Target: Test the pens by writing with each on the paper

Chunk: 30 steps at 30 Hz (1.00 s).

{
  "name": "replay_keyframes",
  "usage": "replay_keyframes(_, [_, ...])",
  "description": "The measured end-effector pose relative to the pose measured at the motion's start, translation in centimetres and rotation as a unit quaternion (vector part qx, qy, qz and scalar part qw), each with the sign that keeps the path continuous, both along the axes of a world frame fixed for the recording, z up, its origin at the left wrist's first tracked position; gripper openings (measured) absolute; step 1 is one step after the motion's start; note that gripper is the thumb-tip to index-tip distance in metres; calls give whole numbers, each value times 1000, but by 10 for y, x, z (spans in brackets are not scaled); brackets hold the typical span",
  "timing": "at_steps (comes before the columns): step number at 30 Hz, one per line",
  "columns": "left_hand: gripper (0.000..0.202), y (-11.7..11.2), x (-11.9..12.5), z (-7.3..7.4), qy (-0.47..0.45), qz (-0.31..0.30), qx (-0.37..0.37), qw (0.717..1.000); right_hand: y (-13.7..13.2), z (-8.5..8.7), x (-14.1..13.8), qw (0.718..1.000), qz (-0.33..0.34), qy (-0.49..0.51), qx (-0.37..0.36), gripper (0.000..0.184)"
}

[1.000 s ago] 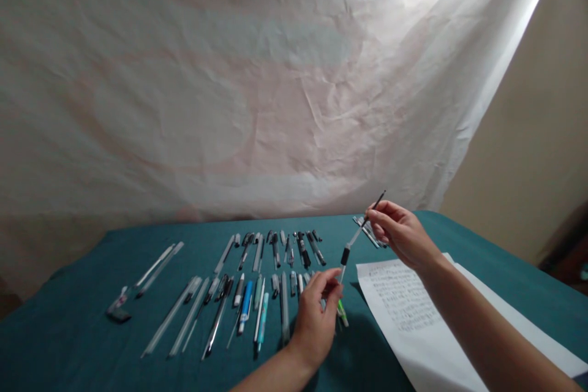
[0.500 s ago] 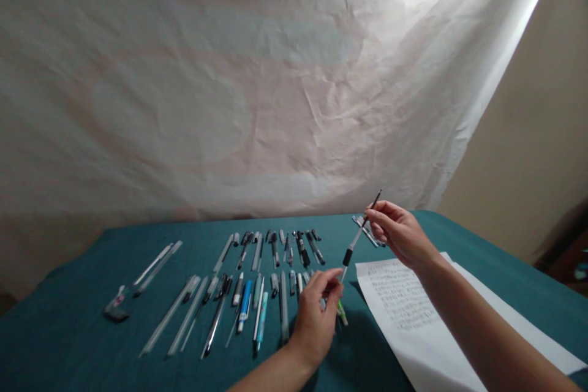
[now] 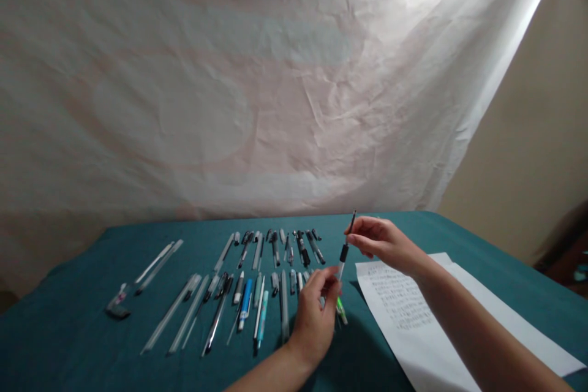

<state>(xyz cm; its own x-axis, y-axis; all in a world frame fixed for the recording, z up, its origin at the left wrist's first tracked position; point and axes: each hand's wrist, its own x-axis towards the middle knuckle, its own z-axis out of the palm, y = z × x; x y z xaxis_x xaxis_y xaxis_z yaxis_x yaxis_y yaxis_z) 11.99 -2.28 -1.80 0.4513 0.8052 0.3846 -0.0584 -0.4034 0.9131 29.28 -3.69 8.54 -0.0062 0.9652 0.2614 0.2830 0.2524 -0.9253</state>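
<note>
My left hand [image 3: 316,303] pinches the lower end of a clear pen barrel [image 3: 343,254] with a black grip, held up at a slant above the table. Just above it, my right hand [image 3: 379,239] has thumb and fingertips closed on a thin pen refill [image 3: 353,218], whose dark end sticks up past the fingers. The refill's lower part runs down into the top of the barrel. Below my left hand a green pen [image 3: 341,311] partly shows, and other pens near that hand are hidden by it.
Two rows of pens, barrels and caps lie on the green cloth [image 3: 124,373], including a blue pen [image 3: 245,304] and a turquoise pen [image 3: 262,320]. Handwritten sheets [image 3: 404,306] lie at right. Two thin tubes [image 3: 158,266] and a small crumpled wrapper [image 3: 118,303] are at left.
My right hand has moved down and left with the refill, which now sits deeper in the barrel. My left hand has stayed nearly in place.
</note>
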Motion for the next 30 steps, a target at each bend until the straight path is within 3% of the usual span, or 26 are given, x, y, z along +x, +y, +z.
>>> replay_keyframes(2, [26, 0, 0, 0, -21, 1, -28, 999, 6, -7, 4, 1000, 10, -12, -20, 28])
replay_keyframes(6, [27, 3, 0, -1, -58, 4, -70, 996, 39, -38, 16, 995, -67, -76, -24, 31])
replay_keyframes(9, [29, 8, -1, -4, -69, 12, -80, 994, 73, -66, 20, 960, -90, -259, -63, 25])
replay_keyframes(13, [30, 11, -1, -7, -74, 20, -79, 994, 112, -89, 15, 933, -133, -330, -56, 13])
replay_keyframes(22, [30, 15, 0, -7, -67, 22, -76, 995, 151, -113, 5, 901, -166, -390, -89, 15])
replay_keyframes(26, [29, 15, 0, -8, -63, 20, -82, 994, 144, -113, 8, 898, -163, -398, -93, 15])
replay_keyframes(30, [29, 15, 0, -8, -58, 17, -85, 995, 123, -100, 15, 908, -147, -382, -91, 12])
